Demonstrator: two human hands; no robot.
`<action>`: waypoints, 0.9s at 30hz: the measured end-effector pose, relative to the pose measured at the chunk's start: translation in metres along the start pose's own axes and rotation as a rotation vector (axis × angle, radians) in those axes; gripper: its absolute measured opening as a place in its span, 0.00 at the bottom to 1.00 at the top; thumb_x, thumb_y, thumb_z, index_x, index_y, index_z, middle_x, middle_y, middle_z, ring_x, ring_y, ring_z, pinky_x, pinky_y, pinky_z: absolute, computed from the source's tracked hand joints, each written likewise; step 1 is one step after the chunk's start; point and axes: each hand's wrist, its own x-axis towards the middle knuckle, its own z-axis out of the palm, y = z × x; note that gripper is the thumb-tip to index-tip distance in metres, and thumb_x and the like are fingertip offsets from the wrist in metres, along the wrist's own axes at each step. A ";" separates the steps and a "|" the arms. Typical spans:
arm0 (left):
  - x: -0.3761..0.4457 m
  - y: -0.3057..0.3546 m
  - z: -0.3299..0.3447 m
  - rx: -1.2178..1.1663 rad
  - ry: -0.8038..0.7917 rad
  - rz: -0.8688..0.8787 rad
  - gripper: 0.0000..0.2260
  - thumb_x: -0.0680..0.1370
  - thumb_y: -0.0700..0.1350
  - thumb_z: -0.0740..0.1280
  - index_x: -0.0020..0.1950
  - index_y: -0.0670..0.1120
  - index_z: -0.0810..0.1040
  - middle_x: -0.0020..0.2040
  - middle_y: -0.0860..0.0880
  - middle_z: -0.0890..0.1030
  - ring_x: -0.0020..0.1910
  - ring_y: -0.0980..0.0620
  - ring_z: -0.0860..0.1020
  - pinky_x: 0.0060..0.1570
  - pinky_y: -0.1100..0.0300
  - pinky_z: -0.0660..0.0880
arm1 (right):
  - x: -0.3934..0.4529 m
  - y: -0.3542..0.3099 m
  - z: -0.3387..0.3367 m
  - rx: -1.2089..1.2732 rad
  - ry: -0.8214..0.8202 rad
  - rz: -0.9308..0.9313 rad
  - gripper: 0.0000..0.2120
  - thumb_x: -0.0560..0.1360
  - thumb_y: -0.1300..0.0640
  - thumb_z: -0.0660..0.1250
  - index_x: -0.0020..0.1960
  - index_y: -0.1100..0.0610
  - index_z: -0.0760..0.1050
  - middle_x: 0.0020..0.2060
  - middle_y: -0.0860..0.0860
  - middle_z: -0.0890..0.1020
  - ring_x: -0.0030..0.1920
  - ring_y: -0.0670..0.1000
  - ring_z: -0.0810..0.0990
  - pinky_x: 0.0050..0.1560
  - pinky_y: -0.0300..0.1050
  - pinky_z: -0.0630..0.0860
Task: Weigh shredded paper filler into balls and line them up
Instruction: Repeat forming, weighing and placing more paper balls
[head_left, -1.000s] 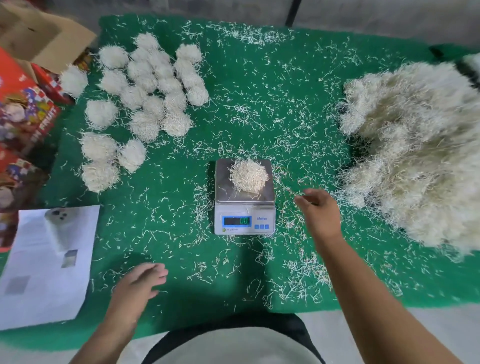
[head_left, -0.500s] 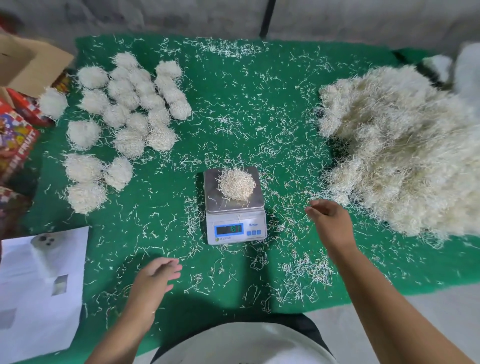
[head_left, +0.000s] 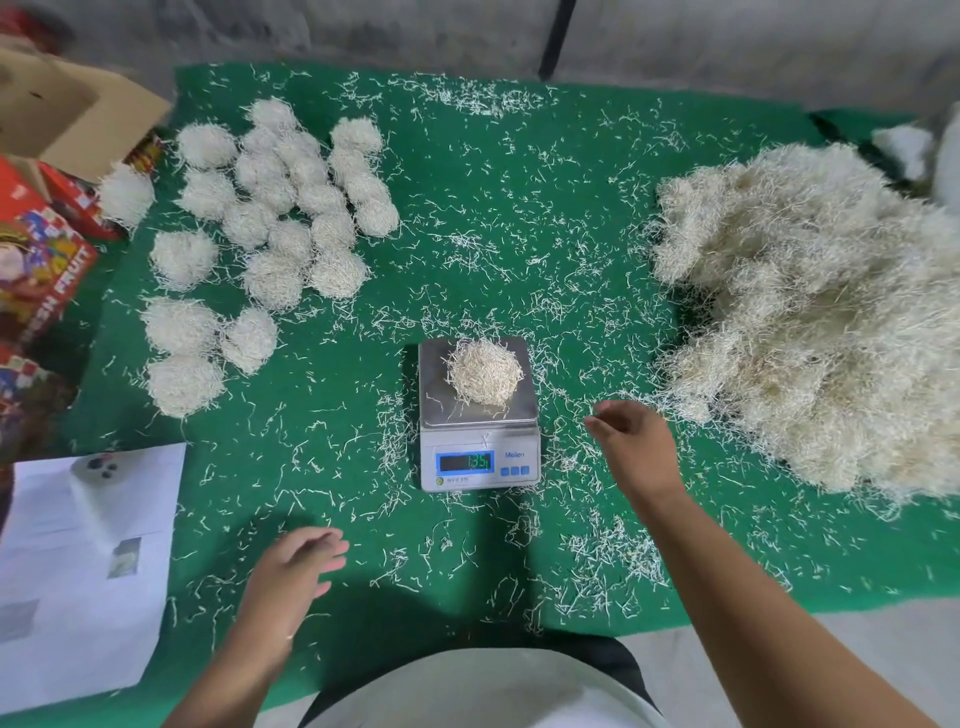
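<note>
We are at the weighing step; a ball of shredded paper (head_left: 485, 371) sits on the steel plate of the scale (head_left: 479, 413), a little right of the plate's middle and toward its far edge, with loose strands trailing off the near left side. The display (head_left: 466, 462) seems to read 13.5, though the digits are small and we would not swear to the last one.

Our right hand (head_left: 631, 441) hovers just right of the scale, between it and the big loose pile (head_left: 821, 317); its fingers are curled together as if pinching a few strands, but we cannot tell whether anything is actually held. Our left hand (head_left: 291, 571) rests low over the green mat (head_left: 519, 197) at the near left, fingers straight and relaxed, holding nothing.

To do this step well, we judge that small pinches should be added or removed one at a time, dropped onto the top of the ball rather than the plate edge; the hand should then lift clear so the reading settles; stray strands hanging over the plate's rim should be tucked in so they do not drag on the mat.

The ball is roughly round, so it has no real long axis and points nowhere in particular; it looks only slightly wider left to right. The finished balls (head_left: 280, 218) lie in loose rows at the far left, running from near to far.
</note>
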 end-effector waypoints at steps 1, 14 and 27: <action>-0.002 -0.001 0.000 0.000 0.008 -0.005 0.05 0.83 0.42 0.69 0.56 0.45 0.83 0.49 0.50 0.88 0.53 0.48 0.86 0.59 0.44 0.79 | 0.001 -0.005 0.008 -0.052 -0.032 -0.023 0.15 0.80 0.54 0.74 0.65 0.53 0.78 0.56 0.47 0.84 0.50 0.46 0.84 0.58 0.50 0.83; -0.050 -0.008 -0.034 0.052 -0.009 -0.099 0.07 0.82 0.42 0.68 0.57 0.43 0.83 0.53 0.46 0.87 0.54 0.43 0.84 0.58 0.43 0.77 | 0.084 -0.049 0.139 -0.774 -0.277 -0.318 0.45 0.73 0.48 0.77 0.82 0.45 0.54 0.76 0.58 0.68 0.77 0.61 0.68 0.74 0.68 0.69; -0.083 0.116 0.051 -0.343 -0.319 0.130 0.39 0.68 0.56 0.80 0.75 0.71 0.68 0.68 0.63 0.73 0.66 0.53 0.80 0.53 0.48 0.83 | -0.047 -0.064 0.053 -0.066 -0.311 -0.658 0.50 0.73 0.50 0.80 0.84 0.40 0.52 0.75 0.42 0.68 0.65 0.35 0.71 0.77 0.47 0.69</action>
